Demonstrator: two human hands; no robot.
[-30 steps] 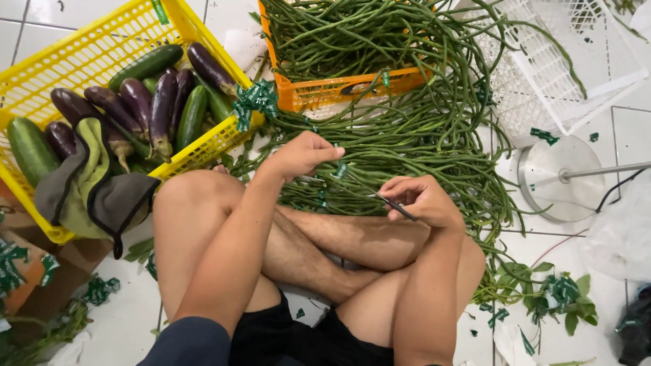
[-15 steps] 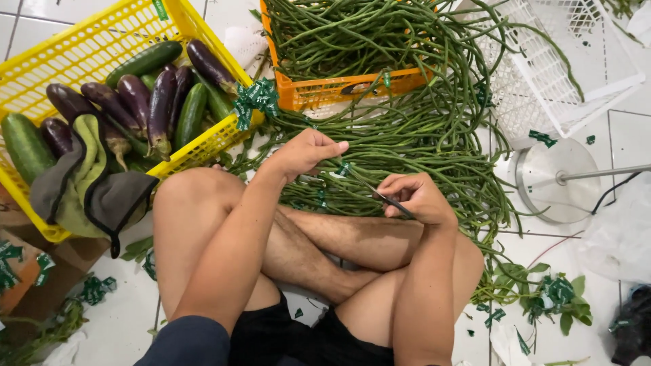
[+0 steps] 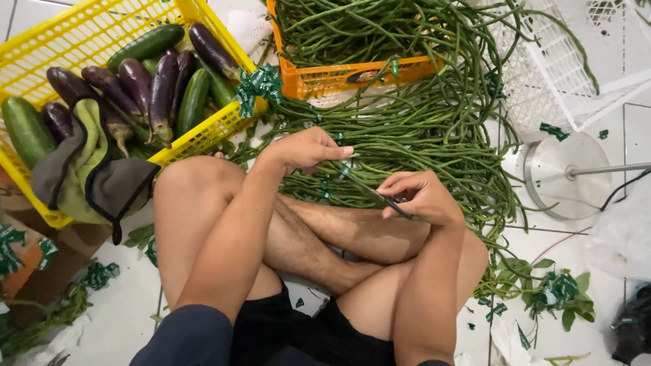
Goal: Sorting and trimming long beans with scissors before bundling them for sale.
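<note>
The person sits cross-legged on the floor, and both forearms reach forward over the knees. The left hand lies palm down, wrist bent a little, with the fingers stretched out flat and close together. It holds nothing; its fingertips rest on the pile of long beans. The right hand is curled, with the thumb and fingers pinched around a thin dark tool (it may be small scissors, but it is too thin to tell). The tool's tip points toward the left hand's fingertips, just beside them.

The long beans are thin, green and bendy like strings. They lie in a big heap on the floor right in front of the legs. More of them fill an orange plastic crate behind the heap.

To the left is a yellow plastic crate with holes in its sides. Shiny purple eggplants and smooth green cucumbers lie inside it, and a soft green and grey cloth hangs over its edge. A curly green ribbon sits on its corner. A white plastic crate lies tipped on the right, near a round metal stand.
</note>
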